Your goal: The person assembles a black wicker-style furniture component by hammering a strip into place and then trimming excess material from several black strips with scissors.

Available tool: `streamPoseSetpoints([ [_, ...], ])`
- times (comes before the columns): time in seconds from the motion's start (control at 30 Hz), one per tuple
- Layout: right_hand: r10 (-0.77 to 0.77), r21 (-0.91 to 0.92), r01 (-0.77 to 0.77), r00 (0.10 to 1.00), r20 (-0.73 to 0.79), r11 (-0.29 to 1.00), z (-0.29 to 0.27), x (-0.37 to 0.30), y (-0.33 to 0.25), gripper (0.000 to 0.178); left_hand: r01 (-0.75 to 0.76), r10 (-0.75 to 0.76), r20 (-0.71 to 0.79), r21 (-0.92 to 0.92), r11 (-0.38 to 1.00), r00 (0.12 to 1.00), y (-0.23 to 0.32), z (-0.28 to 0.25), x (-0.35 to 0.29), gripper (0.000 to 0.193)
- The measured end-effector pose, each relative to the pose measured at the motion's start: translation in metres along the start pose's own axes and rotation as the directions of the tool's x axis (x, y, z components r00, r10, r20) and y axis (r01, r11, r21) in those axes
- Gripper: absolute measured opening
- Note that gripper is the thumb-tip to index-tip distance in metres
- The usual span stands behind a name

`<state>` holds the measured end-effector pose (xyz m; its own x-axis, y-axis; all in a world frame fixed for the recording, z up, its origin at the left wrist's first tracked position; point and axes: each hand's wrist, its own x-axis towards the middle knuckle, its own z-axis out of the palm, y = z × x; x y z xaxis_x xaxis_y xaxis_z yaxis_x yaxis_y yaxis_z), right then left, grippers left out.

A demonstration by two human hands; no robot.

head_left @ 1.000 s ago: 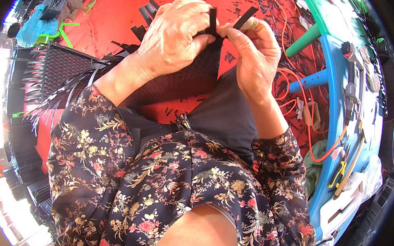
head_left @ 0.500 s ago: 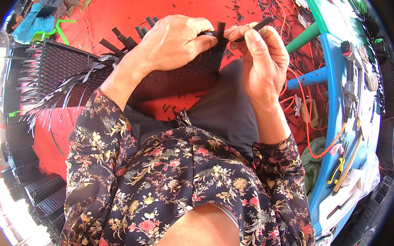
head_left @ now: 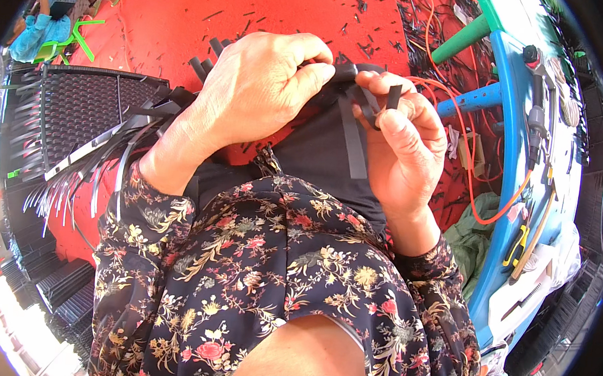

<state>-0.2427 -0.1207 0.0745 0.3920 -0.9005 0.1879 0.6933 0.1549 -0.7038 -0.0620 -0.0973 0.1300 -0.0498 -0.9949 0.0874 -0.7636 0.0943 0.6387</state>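
My left hand [head_left: 267, 81] is closed, its thumb and fingers pinched at a dark tubular frame edge [head_left: 343, 73] above my lap. My right hand [head_left: 410, 136] pinches a flat black plastic strip [head_left: 394, 98] between thumb and fingers, close to the right end of that edge. Another length of flat strip [head_left: 352, 139] hangs down over my dark trousers, left of my right hand. On the left lies a black woven panel [head_left: 91, 100] with many loose strip ends [head_left: 97, 167] sticking out. My left hand and forearm hide part of the work.
A blue plastic table [head_left: 504, 132] at right bears a grey power tool [head_left: 536, 110], yellow-handled pliers [head_left: 516, 246] and a thin stick. An orange hose [head_left: 472, 193] loops beside it. Black scraps litter the red floor [head_left: 293, 9]. A person in blue [head_left: 39, 33] sits far left.
The woven work has tilted down and away from view between my hands. My right hand has come nearer and turned, and a strip now hangs over my lap.
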Motion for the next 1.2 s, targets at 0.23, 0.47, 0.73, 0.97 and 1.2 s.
streamPoseSetpoints([
  [0.23, 0.110, 0.000, -0.110, 0.994, -0.025, 0.994, -0.006, -0.014, 0.000, 0.006, 0.011, -0.013, -0.023, -0.104, 0.995, 1.000, 0.003, 0.003, -0.006, 0.011],
  [0.47, 0.332, -0.022, -0.338, 0.934, -0.128, 0.941, -0.005, -0.017, -0.003, 0.005, -0.077, 0.068, -0.088, -0.094, 0.993, 0.994, 0.002, 0.009, -0.009, 0.011],
  [0.73, -0.315, -0.601, 0.441, 0.897, 0.309, 0.667, -0.008, -0.010, -0.011, 0.015, -0.174, 0.170, -0.166, -0.010, 0.985, 0.971, 0.004, 0.012, -0.013, 0.014],
  [0.97, -0.325, -0.621, 0.597, 0.801, 0.503, 0.509, -0.008, -0.002, -0.015, 0.017, -0.287, 0.320, -0.235, 0.165, 0.944, 0.918, 0.004, 0.015, -0.014, 0.018],
  [1.2, -0.205, -0.651, 0.520, 0.842, 0.499, 0.553, -0.005, -0.007, -0.017, 0.013, -0.351, 0.458, -0.315, 0.341, 0.872, 0.831, 0.007, 0.018, -0.015, 0.021],
])
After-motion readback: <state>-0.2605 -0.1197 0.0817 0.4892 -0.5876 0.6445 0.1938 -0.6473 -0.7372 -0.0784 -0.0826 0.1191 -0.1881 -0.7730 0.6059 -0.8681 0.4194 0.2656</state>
